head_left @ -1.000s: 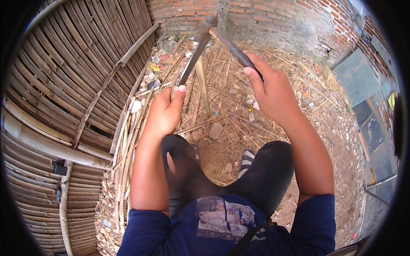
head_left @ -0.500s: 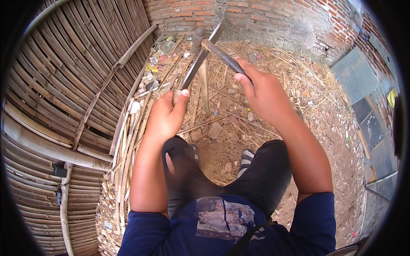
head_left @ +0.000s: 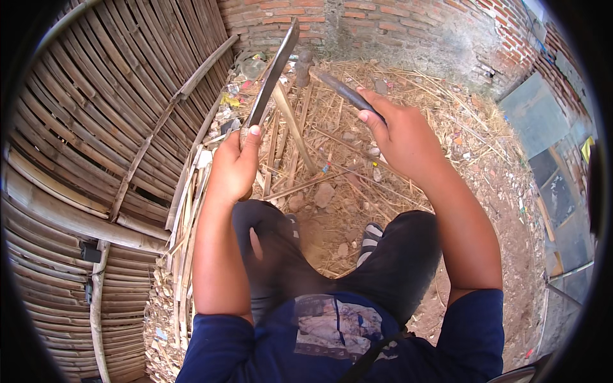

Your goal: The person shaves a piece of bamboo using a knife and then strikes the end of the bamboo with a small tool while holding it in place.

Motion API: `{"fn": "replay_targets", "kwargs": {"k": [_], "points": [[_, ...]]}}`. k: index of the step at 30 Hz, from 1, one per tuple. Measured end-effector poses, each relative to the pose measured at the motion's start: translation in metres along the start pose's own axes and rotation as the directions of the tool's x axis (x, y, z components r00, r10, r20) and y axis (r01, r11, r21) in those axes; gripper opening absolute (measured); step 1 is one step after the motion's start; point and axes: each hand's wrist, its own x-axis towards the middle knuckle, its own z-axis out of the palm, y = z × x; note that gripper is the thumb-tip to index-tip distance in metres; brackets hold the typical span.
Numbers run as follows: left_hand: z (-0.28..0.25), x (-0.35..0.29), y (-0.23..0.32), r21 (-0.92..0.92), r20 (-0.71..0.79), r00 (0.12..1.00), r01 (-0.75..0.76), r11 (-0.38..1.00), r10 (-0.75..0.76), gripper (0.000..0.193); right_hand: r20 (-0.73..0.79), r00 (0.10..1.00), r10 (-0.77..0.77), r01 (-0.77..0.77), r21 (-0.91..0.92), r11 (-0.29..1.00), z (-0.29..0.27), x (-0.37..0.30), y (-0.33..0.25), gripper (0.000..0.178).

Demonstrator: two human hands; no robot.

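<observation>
In my left hand (head_left: 235, 163) is a machete (head_left: 274, 73), its long dark blade angled up and away, tip toward the brick wall. A pale bamboo or wooden stick (head_left: 294, 127) slants up from the ground; its upper end meets the blade's right edge, though I cannot tell if it is stuck there. My right hand (head_left: 405, 137) is wrapped round the dark handle of a hammer (head_left: 341, 89). The hammer's blocky, rusty-looking head points left, beside the blade and apart from it.
A slatted bamboo wall (head_left: 140, 115) runs along the left, with long bamboo strips (head_left: 185, 255) lying at its foot. Straw, stones and litter cover the ground (head_left: 472, 166). Ahead stands a brick wall (head_left: 396, 29); grey sheets (head_left: 535, 113) lean at the right. My sandalled feet are below.
The machete has swung left, away from the hammer head, and points more upright. The stick's upper end tilted left with it, while its foot stayed. The hammer shifted slightly right and down.
</observation>
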Motion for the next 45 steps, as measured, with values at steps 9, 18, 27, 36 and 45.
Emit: {"fn": "replay_targets", "kwargs": {"k": [9, 18, 27, 36, 45], "points": [[-0.007, -0.005, -0.012, -0.052, -0.002, 1.0, -0.007, 0.999, 0.007, 0.054, -0.546, 0.821, -0.168, 0.303, 0.167, 0.938, -0.03, 0.022, -0.019, 0.043], [-0.007, -0.007, -0.002, -0.013, -0.014, 0.997, -0.074, 0.997, 0.073, 0.044, -0.123, 0.99, -0.07, 0.076, 0.042, 0.996, -0.006, 0.022, -0.022, 0.042], [0.001, -0.014, -0.009, -0.113, 0.033, 0.999, -0.016, 0.993, 0.02, 0.042, -0.393, 0.905, -0.166, 0.212, 0.078, 0.974, -0.024, 0.013, -0.034, 0.038], [0.003, -0.011, -0.005, 0.009, -0.002, 0.994, -0.107, 0.994, 0.107, 0.042, -0.173, 0.974, -0.149, 0.166, 0.091, 0.982, -0.044, 0.012, -0.047, 0.035], [0.011, -0.021, 0.011, 0.016, 0.002, 0.993, -0.116, 0.993, 0.116, 0.048, -0.174, 0.981, -0.084, 0.088, 0.012, 0.996, -0.008, 0.004, -0.017, 0.036]]}}
